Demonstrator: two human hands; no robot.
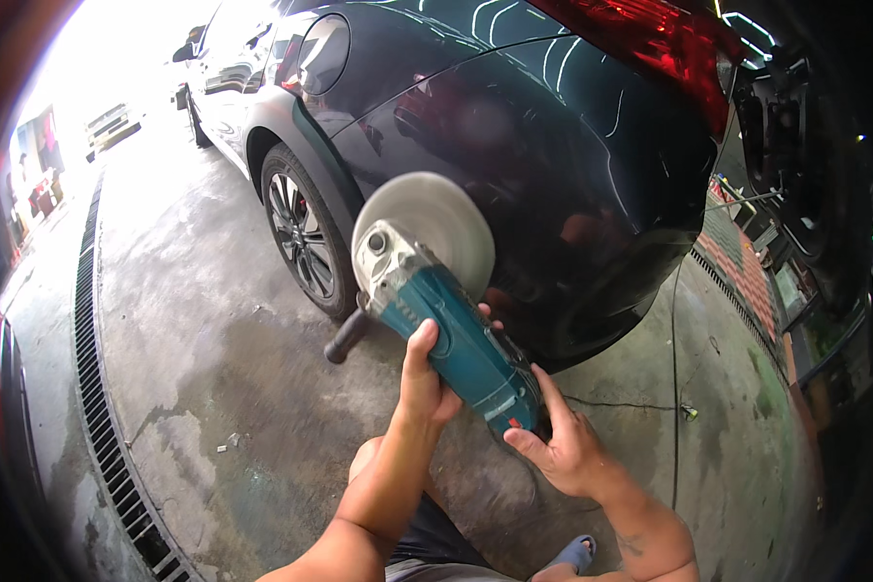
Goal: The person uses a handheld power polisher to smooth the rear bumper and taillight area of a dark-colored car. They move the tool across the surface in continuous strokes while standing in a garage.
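Observation:
A teal power polisher (447,335) slants across the middle of the view, held in both hands. My left hand (425,378) wraps its body, thumb on top and fingertips showing at the far side. My right hand (564,440) grips the rear end. At the front, a round pale polishing pad (436,225) looks blurred and faces the dark rear bumper (553,240) of a car; whether it touches the paint I cannot tell. A black side handle (347,336) sticks out to the left with no hand on it.
The car's rear wheel (302,225) stands left of the pad, and a red tail light (662,51) sits above. Black cable (674,378) runs over the concrete floor (211,349). A drain grate (102,407) lies at left. Part of a red vehicle (0,371) shows at the left rim.

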